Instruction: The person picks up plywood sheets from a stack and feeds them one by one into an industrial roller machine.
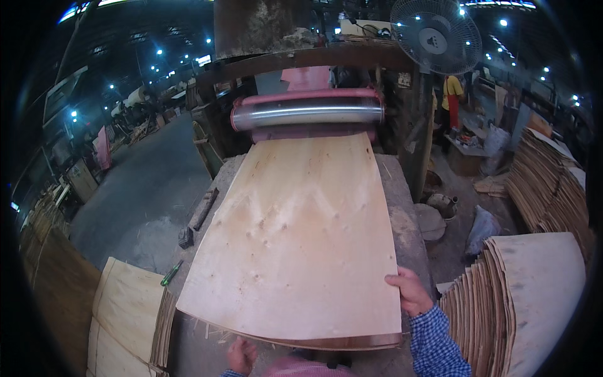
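A wide pale wood veneer sheet (308,251) lies on the machine's table, its far edge up against the rollers. Beneath its near edge, the edges of more sheets show. My right hand (411,292) grips the sheet's right edge near the front corner, thumb on top and fingers out of sight below. Just below the near left edge, my left hand (242,356) is apart from the sheet, its fingers loosely bent with nothing visible in them. Beyond the sheet is a shiny metal roller (308,114) with a pink roller (308,97) above it.
Veneer stacks stand at the left (129,308) and right (540,295). A dark bar (204,209) and a green-handled tool (171,273) lie along the table's left side. A fan (434,41) hangs above right. A person in yellow and red (451,100) stands farther back.
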Action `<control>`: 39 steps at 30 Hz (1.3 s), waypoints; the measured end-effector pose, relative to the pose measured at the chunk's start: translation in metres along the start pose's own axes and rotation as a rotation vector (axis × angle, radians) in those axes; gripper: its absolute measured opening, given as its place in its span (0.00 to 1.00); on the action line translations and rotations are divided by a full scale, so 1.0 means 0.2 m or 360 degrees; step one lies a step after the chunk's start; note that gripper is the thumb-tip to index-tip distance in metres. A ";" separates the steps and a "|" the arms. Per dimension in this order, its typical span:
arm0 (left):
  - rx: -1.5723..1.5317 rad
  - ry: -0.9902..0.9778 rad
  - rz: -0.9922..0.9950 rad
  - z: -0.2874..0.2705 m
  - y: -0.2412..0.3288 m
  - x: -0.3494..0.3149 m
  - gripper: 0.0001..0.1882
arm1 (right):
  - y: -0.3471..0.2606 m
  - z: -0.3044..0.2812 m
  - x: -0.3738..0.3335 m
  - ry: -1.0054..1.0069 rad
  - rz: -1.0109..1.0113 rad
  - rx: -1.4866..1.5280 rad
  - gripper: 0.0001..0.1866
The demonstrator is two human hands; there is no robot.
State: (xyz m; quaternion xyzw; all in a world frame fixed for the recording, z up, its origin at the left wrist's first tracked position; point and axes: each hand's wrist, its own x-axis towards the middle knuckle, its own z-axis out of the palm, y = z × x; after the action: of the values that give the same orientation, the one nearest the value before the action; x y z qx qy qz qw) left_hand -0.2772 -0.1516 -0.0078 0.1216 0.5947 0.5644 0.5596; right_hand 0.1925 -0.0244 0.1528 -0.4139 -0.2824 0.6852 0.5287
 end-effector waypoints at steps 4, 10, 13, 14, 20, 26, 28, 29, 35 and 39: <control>-0.1165 -0.0565 -0.0104 0.26 0.16 -0.04 0.25 | 0.00 -0.01 -0.09 0.0011 -0.0069 0.0122 0.22; -0.0537 -0.0462 -0.0133 0.29 0.18 0.35 0.22 | 0.46 -0.36 -0.07 0.0395 0.0065 0.0008 0.20; -0.0610 -0.0532 -0.0129 0.19 0.16 0.12 0.22 | 0.26 -0.22 -0.21 0.0380 0.0095 -0.0236 0.19; -0.0520 -0.0581 -0.0036 0.17 0.15 0.04 0.22 | 0.15 -0.14 -0.29 0.0374 0.0082 -0.0324 0.19; -0.0611 -0.0390 -0.0254 0.38 0.14 0.35 0.18 | -0.02 -0.20 0.06 0.0531 -0.0257 -0.0701 0.12; -0.0520 -0.0302 -0.0017 0.99 0.27 0.98 0.17 | 0.28 -0.22 0.22 0.1016 -0.0647 -0.2287 0.08; -0.0326 -0.0284 -0.0028 1.13 0.29 1.25 0.18 | 0.54 -0.26 0.11 0.0903 -0.0843 -0.2622 0.10; -0.0317 -0.0268 -0.0033 1.20 0.29 1.38 0.17 | 0.66 -0.28 0.06 0.0842 -0.0992 -0.2814 0.14; 0.0290 -0.0129 0.0101 1.53 0.53 1.70 0.26 | 0.86 -0.28 -0.17 0.1064 -0.0556 -0.2539 0.27; 0.1158 -0.0108 0.0890 1.61 0.52 1.47 0.32 | 0.72 -0.24 -0.20 0.1096 -0.0282 -0.2458 0.26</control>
State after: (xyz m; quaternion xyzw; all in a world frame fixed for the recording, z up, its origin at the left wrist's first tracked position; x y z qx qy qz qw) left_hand -0.1715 0.2839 0.0059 0.4843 0.6799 0.4439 0.3257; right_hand 0.1662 -0.1061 0.0205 -0.8203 -0.5256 0.0921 0.2059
